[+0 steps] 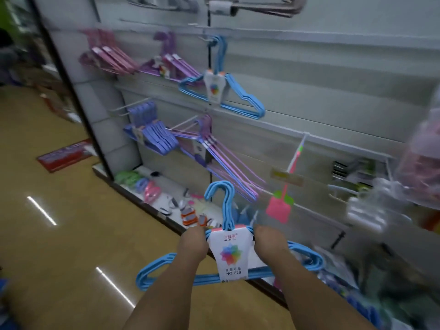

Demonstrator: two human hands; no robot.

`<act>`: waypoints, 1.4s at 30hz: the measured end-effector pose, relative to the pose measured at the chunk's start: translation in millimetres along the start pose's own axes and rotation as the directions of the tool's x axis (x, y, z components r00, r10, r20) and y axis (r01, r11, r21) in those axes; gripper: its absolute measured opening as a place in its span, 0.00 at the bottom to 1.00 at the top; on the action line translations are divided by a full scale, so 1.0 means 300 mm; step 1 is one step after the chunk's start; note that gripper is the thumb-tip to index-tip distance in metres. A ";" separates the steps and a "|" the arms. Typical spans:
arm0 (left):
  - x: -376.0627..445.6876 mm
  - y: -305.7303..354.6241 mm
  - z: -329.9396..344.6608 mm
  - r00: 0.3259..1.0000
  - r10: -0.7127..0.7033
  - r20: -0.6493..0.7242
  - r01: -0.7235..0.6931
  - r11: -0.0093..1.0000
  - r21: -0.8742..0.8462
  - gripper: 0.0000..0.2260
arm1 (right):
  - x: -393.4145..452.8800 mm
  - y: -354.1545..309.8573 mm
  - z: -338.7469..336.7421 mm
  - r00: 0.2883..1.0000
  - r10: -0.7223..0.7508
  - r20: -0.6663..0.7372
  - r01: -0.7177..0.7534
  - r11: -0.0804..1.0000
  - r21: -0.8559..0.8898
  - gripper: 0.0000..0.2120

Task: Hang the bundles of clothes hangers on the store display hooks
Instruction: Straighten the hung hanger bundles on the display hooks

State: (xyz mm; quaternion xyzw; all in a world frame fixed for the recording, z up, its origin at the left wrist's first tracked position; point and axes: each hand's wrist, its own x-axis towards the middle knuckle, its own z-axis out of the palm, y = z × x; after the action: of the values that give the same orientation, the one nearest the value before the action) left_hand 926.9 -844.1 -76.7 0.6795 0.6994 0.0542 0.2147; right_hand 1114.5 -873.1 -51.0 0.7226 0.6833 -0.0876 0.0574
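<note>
I hold a bundle of blue clothes hangers [223, 206] with a white paper label upright in front of me, low in the view. My left hand [194, 241] grips its left shoulder and my right hand [267, 244] grips its right shoulder. Its hook tops point up, well below and apart from the display hooks. Another blue hanger bundle [220, 91] hangs on a display hook [207, 39] on the white slat wall above.
Pink [109, 58], purple [166, 65] and violet [152, 134] hanger bundles hang on hooks to the left. A pink fly swatter [279, 208] hangs at the right, by clear bagged goods [371, 206]. A low shelf [154, 206] holds small items. Shiny yellow floor [59, 222] lies to the left.
</note>
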 end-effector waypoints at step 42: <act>1.227 0.197 -1.092 0.755 0.554 -0.350 -0.519 0.832 0.196 0.17 | 1.034 -0.377 -0.853 0.752 0.351 -0.558 -0.172 0.921 0.349 0.08</act>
State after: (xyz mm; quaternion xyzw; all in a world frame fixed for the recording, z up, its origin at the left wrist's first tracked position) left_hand 865.0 -410.7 157.2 0.8350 0.5050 0.2180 0.0156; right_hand 1029.9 -511.4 139.8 0.8015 0.5367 0.0653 -0.2556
